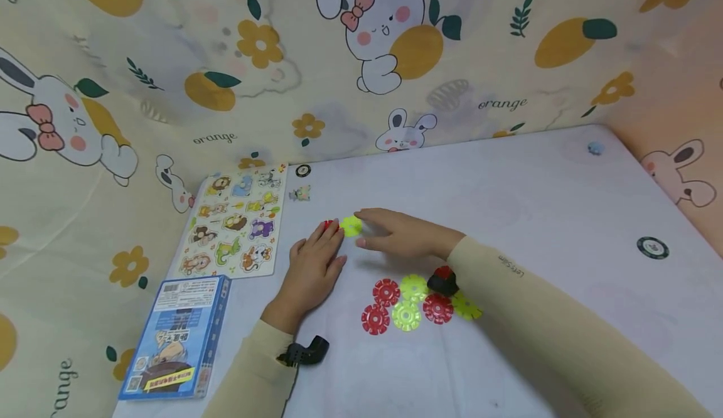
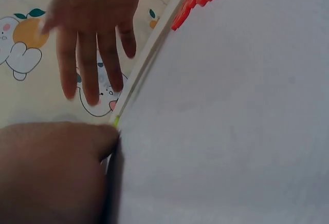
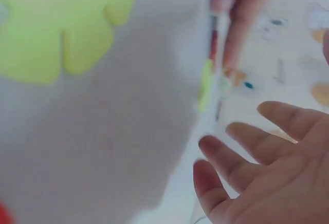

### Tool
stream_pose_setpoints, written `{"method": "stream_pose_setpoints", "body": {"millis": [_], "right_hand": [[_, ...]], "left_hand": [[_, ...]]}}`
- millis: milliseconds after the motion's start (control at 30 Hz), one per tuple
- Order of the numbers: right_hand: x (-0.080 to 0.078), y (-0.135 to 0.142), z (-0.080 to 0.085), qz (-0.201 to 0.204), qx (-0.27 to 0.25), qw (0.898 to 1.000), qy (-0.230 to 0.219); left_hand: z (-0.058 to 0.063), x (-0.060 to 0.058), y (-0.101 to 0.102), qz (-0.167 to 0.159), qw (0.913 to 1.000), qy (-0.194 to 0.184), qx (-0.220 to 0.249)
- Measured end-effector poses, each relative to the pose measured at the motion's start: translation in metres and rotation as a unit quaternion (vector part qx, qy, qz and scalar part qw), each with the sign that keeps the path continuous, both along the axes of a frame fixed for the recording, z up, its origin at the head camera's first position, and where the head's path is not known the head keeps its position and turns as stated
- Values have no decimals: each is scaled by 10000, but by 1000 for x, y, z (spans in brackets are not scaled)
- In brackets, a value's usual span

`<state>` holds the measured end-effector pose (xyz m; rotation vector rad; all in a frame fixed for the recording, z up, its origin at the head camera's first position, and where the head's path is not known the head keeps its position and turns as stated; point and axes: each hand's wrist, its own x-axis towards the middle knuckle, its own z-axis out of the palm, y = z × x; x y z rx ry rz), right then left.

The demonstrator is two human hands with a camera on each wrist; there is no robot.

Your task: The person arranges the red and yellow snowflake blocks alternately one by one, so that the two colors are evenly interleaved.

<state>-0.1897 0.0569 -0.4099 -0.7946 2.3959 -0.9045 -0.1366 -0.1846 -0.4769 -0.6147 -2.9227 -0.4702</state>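
My left hand [image 1: 312, 270] lies on the white table with its fingers straight, fingertips over a red notched plastic disc [image 1: 328, 224] that they mostly cover. Right beside that disc, at the same fingertips, sits a yellow-green notched disc [image 1: 351, 226]. My right hand [image 1: 403, 233] hovers to the right of the yellow-green one, its index fingertip close to the rim and its thumb lower. In the right wrist view its fingers [image 3: 234, 167] are spread and hold nothing. Nearer to me, below the right forearm, lie several discs, including a red disc [image 1: 375, 319] and a yellow-green disc [image 1: 407, 315].
A sheet of animal stickers [image 1: 228, 230] lies at the left, with a blue box [image 1: 175, 342] in front of it. Black round chips [image 1: 652, 248] lie at the right and far left. A small animal piece [image 1: 300, 193] and a blue bit [image 1: 595, 148] are farther back.
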Motion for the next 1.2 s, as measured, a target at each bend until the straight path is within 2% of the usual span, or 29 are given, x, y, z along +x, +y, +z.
{"method": "stream_pose_setpoints", "body": {"millis": [100, 200, 333, 433, 500, 567, 633, 733, 833, 900, 967, 1067, 1200], "right_hand": [[8, 16, 5, -203, -807, 9959, -369], [19, 29, 6, -177, -1457, 9880, -485], [35, 37, -3, -23, -1951, 9786, -657], [47, 39, -12, -2, -1842, 9790, -871], [54, 39, -17, 13, -1502, 9856, -782], [60, 38, -20, 71, -1050, 9933, -469], [64, 36, -23, 208, -634, 9978, 32], [68, 32, -26, 374, -284, 9958, 785], [71, 27, -28, 374, -143, 9930, 1115], [72, 25, -28, 278, -86, 9936, 1089], [71, 24, -26, 157, -159, 9963, 825], [69, 24, -22, -33, -519, 9983, 246], [56, 30, -16, -512, -978, 9936, -248]], "left_hand": [[3, 2, 4, -92, 9998, -97, -152], [6, 4, 6, -91, 9995, -148, -266], [8, 4, 5, -6, 9992, -145, -363], [7, 4, 3, 44, 9992, -159, -370], [7, 3, 2, 57, 9992, -190, -345], [6, 3, 1, 52, 9992, -222, -316], [6, 3, 1, 43, 9993, -246, -288], [5, 2, 1, 31, 9994, -246, -253], [4, 1, 1, 10, 9995, -226, -220], [3, 1, 2, 7, 9996, -220, -199], [3, 2, 3, 21, 9996, -218, -168], [3, 3, 4, 50, 9996, -232, -138], [2, 4, 5, 78, 9995, -233, -185]]}}
